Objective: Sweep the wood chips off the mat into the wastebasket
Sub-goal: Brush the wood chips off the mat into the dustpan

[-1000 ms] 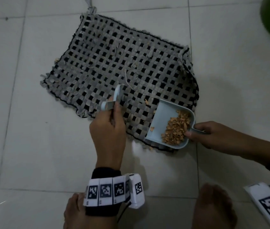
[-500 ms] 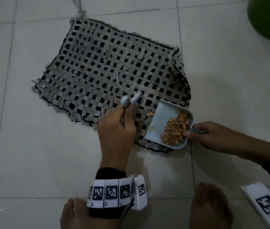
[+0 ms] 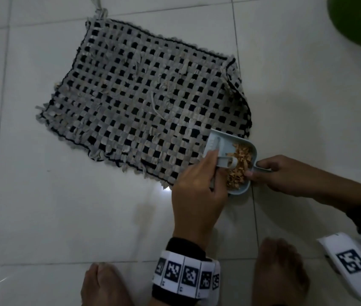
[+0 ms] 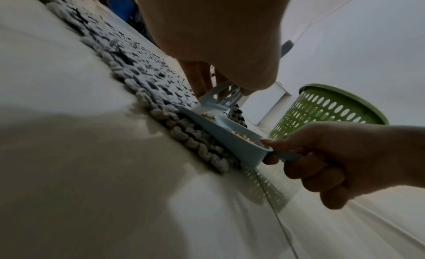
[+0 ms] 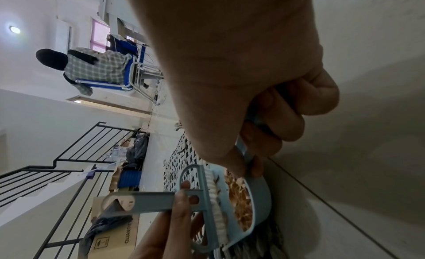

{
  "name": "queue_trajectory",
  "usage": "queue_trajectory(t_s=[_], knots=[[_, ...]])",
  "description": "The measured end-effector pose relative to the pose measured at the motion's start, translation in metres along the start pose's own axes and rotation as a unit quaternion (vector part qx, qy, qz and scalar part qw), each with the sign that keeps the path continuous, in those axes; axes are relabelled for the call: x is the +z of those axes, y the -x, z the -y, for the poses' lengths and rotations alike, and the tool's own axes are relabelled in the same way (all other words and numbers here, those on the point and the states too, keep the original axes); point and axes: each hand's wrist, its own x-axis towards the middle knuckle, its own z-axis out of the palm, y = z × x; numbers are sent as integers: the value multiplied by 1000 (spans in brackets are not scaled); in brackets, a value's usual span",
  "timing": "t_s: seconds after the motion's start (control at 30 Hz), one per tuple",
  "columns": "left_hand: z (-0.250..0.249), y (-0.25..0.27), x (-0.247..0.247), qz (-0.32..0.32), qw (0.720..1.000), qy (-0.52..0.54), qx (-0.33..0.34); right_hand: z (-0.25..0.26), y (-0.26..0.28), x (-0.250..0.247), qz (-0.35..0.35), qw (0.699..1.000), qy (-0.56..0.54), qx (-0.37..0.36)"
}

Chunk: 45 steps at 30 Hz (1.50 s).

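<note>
A grey-and-black woven mat (image 3: 148,102) lies on the tiled floor. At its near right corner sits a light blue dustpan (image 3: 213,142) holding a heap of tan wood chips (image 3: 240,166). My right hand (image 3: 255,173) grips the pan's handle. My left hand (image 3: 210,171) grips a small light blue brush (image 3: 226,162), whose head lies inside the pan against the chips. In the right wrist view the brush's (image 5: 207,199) white bristles rest on the pan (image 5: 262,195). The green perforated wastebasket (image 3: 360,21) stands at the far right, beyond the pan (image 4: 232,137).
My two bare feet (image 3: 106,283) are at the bottom edge, on the tiles. A white tagged band (image 3: 351,266) sits on my right wrist. The right wrist view shows a seated person on a blue chair (image 5: 96,70), a black stair railing (image 5: 69,153) and cardboard boxes (image 5: 115,235).
My left hand has swept the brush rightward off the mat and into the dustpan. The loose chips at the pan's lip are gone from the mat. My right hand kept hold of the handle.
</note>
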Motion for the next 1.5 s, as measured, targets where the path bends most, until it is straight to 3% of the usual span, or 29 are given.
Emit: queue_trajectory(t_s=[0.1, 0.23, 0.33, 0.43, 0.63, 0.73, 0.87, 1.0, 1.13, 1.2, 1.37, 1.5], knots=[[3, -3, -8, -53, 998, 21, -11, 1, 1, -1, 10, 1000, -19, 12], [30, -13, -29, -151, 983, 49, -95, 3, 4, -1, 27, 998, -41, 27], [52, -19, -43, -178, 973, 36, -142, 3, 3, -1, 28, 998, -34, 34], [57, -20, -42, -151, 980, 12, -126, 2, 3, 0, 26, 998, -41, 38], [16, -4, -9, -26, 999, -7, -39, 3, 4, 2, 33, 997, -50, 45], [0, 4, 3, -3, 1000, -10, 10, 5, 5, 0, 35, 998, -43, 42], [-13, 9, 9, 29, 999, 20, 23, 7, 5, -5, 34, 998, -23, 45], [-7, 3, 0, -45, 998, 46, 21, 6, 7, -6, 33, 998, -22, 45], [25, -20, -24, -177, 983, 23, -44, 5, 9, -5, 27, 998, -28, 40], [40, -32, -36, -200, 976, -4, -82, 5, 10, -4, 26, 998, -30, 39], [38, -29, -29, -78, 987, -39, -136, 6, 10, -4, 26, 998, -37, 41], [12, -14, -13, -31, 994, -49, -89, 6, 9, -4, 23, 998, -33, 46]])
